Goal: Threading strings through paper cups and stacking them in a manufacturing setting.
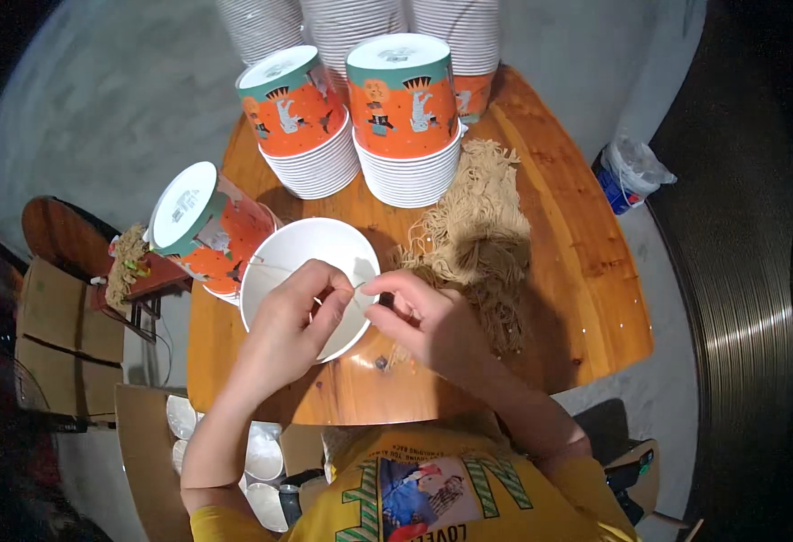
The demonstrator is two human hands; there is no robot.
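Note:
A white paper cup (pixel 299 246) lies tilted with its open mouth toward me on the round wooden table (pixel 586 271). My left hand (pixel 292 316) rests over the cup's rim and pinches a thin tan string. My right hand (pixel 414 316) pinches the same string at the rim's right side, fingertips almost meeting those of the left. A pile of tan strings (pixel 473 226) lies just right of the cup, partly under my right wrist.
Stacks of orange printed paper cups (pixel 403 108) stand upside down at the table's far side, one stack (pixel 206 226) leaning at the left. A box of shiny round lids (pixel 261 456) sits below the table. A blue bucket with a plastic bag (pixel 627 172) stands on the floor.

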